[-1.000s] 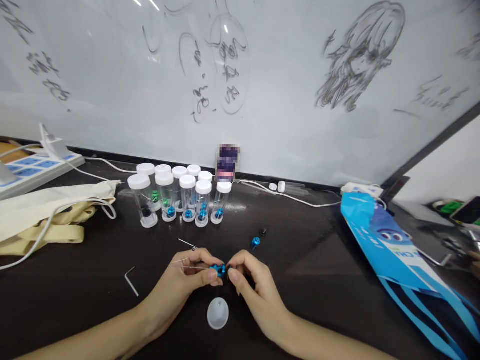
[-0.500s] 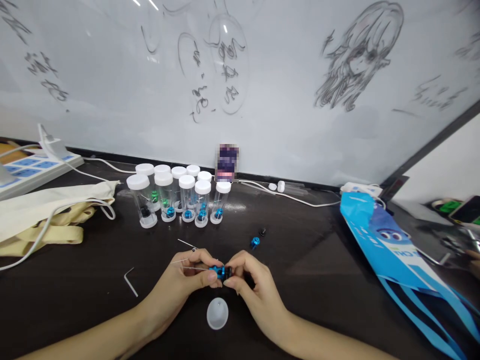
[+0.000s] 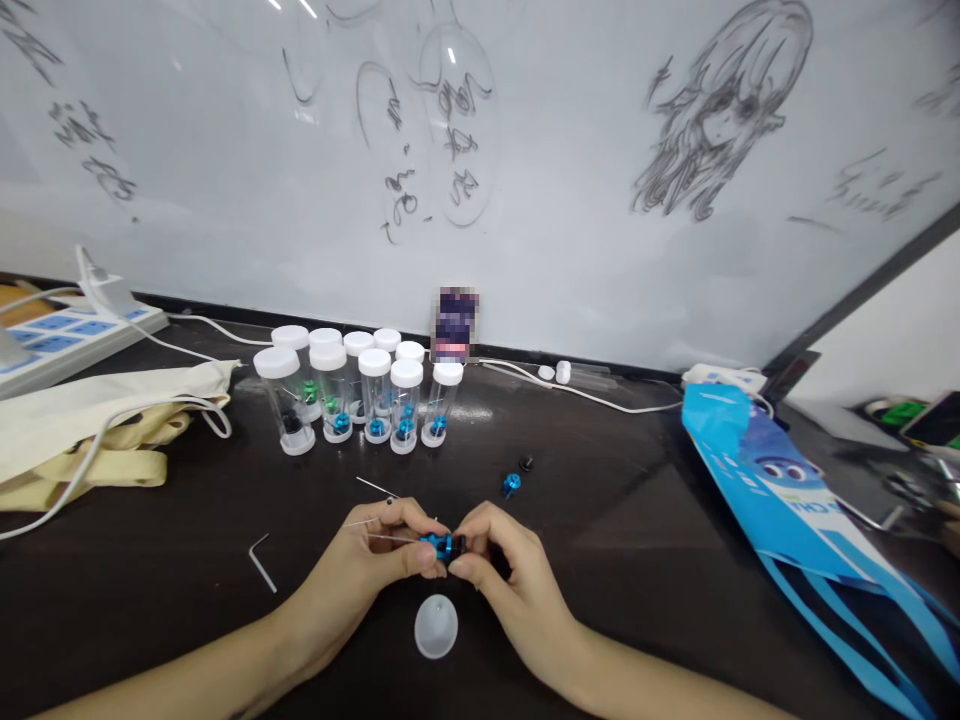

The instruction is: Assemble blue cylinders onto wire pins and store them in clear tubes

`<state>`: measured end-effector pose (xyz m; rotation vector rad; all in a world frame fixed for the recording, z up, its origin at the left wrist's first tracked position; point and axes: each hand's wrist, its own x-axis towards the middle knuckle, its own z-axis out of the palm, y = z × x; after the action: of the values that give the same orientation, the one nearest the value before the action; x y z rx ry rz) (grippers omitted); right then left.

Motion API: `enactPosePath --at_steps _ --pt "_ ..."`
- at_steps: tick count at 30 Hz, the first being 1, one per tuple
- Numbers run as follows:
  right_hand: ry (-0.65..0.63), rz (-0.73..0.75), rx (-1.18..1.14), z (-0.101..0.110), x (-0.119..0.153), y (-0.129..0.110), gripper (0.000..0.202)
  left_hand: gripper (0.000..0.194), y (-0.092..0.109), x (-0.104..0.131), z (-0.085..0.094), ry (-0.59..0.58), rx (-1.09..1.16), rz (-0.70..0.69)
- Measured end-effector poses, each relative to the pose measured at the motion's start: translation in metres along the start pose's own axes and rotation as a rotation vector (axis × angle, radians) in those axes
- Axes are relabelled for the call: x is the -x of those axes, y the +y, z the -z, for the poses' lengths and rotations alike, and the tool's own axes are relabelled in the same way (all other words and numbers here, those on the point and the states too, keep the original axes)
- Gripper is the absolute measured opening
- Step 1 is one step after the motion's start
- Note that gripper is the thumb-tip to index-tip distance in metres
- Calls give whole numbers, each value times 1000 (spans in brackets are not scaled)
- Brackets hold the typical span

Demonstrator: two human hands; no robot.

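Observation:
Near the front middle of the dark table, my left hand (image 3: 386, 548) pinches a small blue metal part (image 3: 438, 545) with thin wires running back over its fingers. My right hand (image 3: 499, 560) grips the black end (image 3: 459, 546) of the same piece, so both hands meet on it. Just below them lies a small round translucent dish (image 3: 436, 627). Beyond my right hand are a loose blue part (image 3: 511, 485) and a small black part (image 3: 526, 463). A thin metal rod (image 3: 375, 487) lies behind my left hand, and a hex key (image 3: 262, 568) to its left.
Several clear tubes with white caps (image 3: 406, 375) stand behind the hands. A phone (image 3: 454, 325) leans on the whiteboard (image 3: 555, 200). Cloth bag (image 3: 112, 400) and power strip (image 3: 82, 335) are at left, a blue bag (image 3: 750, 470) at right. White cables cross the table's back.

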<state>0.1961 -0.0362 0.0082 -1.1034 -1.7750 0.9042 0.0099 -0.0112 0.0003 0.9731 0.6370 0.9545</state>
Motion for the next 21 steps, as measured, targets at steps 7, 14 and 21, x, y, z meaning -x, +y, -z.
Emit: enactPosePath --at_steps 7,14,21 --pt "-98 -36 35 1 1 3 44 12 -3 0 0 -6 -9 0" --pt "-4 -42 -34 2 2 -1 31 9 1 0 0 67 0 10" --pt "-52 -25 3 1 1 0 42 9 1 -1 0 75 10 11"
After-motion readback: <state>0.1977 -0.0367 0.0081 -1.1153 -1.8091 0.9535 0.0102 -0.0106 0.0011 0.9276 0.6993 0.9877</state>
